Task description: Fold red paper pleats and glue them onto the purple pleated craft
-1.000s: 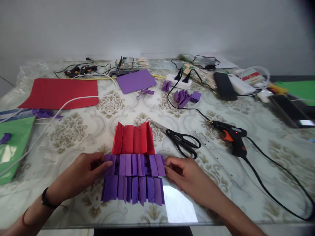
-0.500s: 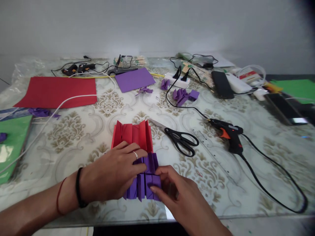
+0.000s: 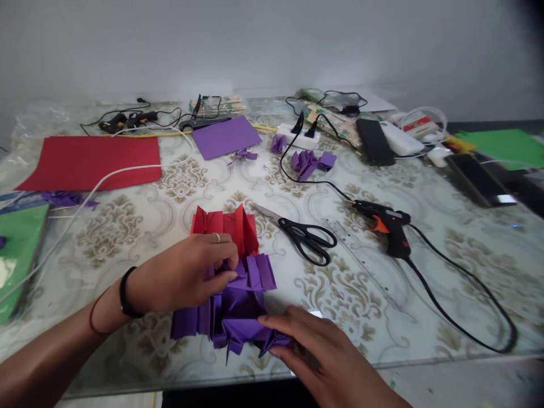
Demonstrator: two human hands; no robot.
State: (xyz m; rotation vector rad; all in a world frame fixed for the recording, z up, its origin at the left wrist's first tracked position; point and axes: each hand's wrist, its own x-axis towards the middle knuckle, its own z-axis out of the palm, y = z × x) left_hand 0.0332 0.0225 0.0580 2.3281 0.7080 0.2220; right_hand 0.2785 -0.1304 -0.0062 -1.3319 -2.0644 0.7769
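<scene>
A folded paper piece lies before me, with a red pleated part (image 3: 250,232) at its far end and purple pleated parts (image 3: 242,300) nearer me. My left hand (image 3: 191,269) reaches over its middle, fingers curled and closed on a fold of the purple paper. At the near right corner, my right hand (image 3: 312,345) pinches the purple paper between thumb and fingers, and that near section is lifted and tilted. Parts of the folds are hidden under my left hand. Black-handled scissors (image 3: 304,235) rest just to the right of the paper piece.
A glue gun (image 3: 386,224) with its black cord lies at right. Red sheets (image 3: 97,161), a purple sheet (image 3: 227,137) and purple folded scraps (image 3: 306,163) lie farther back. A white power strip (image 3: 300,137) and phones (image 3: 480,178) are beyond. A white cable crosses the left side.
My right hand has drawn the near purple section toward me and tilted it up, showing a gap between purple parts. My left hand has shifted slightly left and up. The view has moved a little.
</scene>
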